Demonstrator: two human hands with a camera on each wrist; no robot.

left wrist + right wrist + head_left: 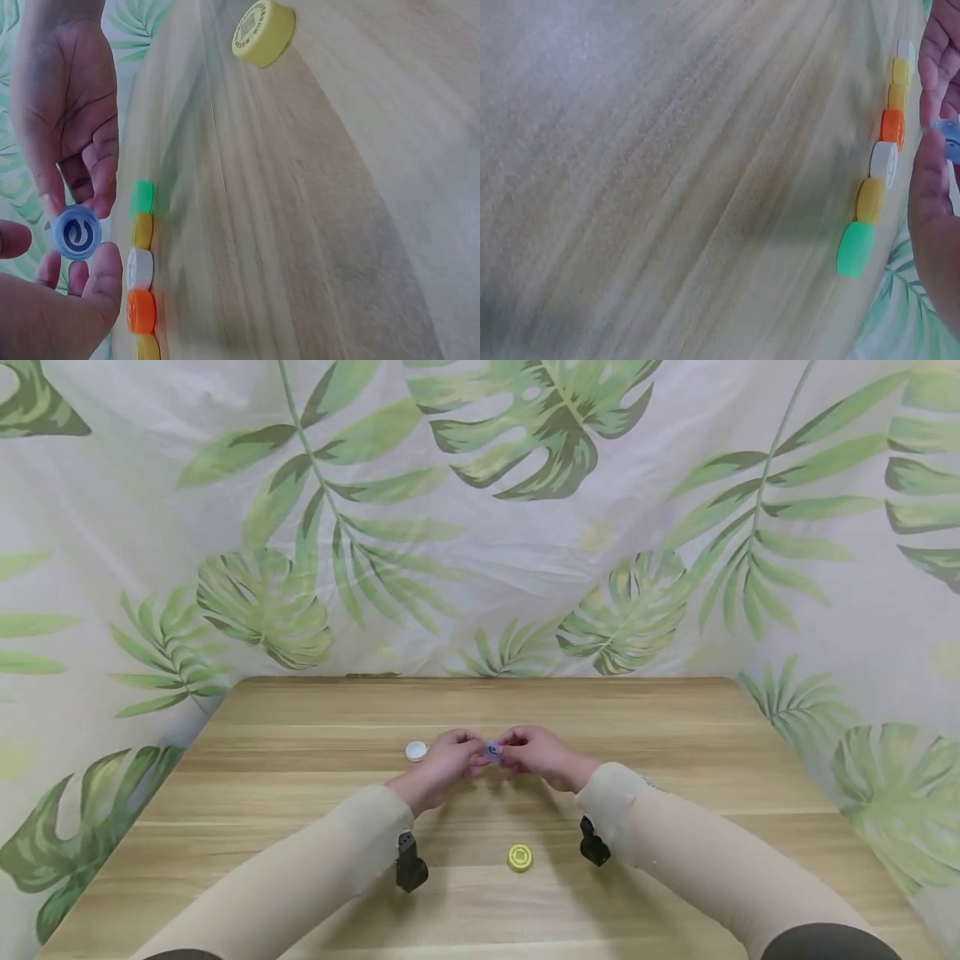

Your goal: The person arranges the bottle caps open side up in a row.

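A small blue bottle cap [492, 750] is held up between my two hands over the middle of the table. My left hand [448, 762] pinches it from the left with thumb and fingers. From the right, my right hand [538, 752] pinches the same cap by its edge. In the left wrist view the round face of the blue cap [77, 232] shows a white curved mark on dark blue. Only part of the blue cap [949, 139] shows in the right wrist view, at the right edge.
Several caps stand in a line on the wooden table [300, 827], including a green cap [856, 249], an orange cap [892, 126] and a white cap [416, 751] at the left end. A yellow cap [520, 857] lies nearer me. Behind hangs a leaf-patterned cloth [525, 543].
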